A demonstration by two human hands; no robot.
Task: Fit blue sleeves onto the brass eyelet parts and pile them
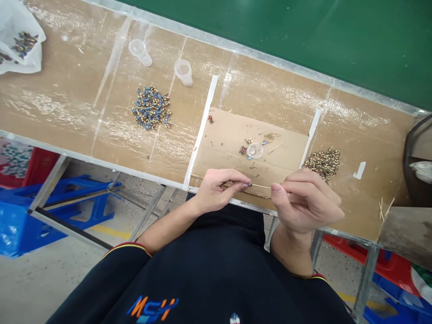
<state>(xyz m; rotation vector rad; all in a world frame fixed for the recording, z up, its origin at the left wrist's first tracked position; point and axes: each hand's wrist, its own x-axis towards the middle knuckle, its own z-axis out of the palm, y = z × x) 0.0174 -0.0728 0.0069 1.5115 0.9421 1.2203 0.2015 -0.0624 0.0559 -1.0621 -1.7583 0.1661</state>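
Note:
My left hand (224,189) pinches a small part with a blue tip (249,184) between thumb and fingers; most of it is hidden. In my right hand (303,198), thumb and forefinger close on a thin wooden stick (261,186), whose far end meets the blue part. Both hands are over the front edge of a cardboard sheet (216,153). Just beyond them on that sheet stands a small clear cup (254,150), with a few small coloured parts around it. Another thin stick (276,147) lies to its right.
At left lies a pile of small blue and gold parts (151,108), with two clear plastic cups (184,72) behind it. A gold and brown pile (324,163) sits beside my right hand. More sticks (384,209) are at the right edge. A white bag (30,58) holds further parts.

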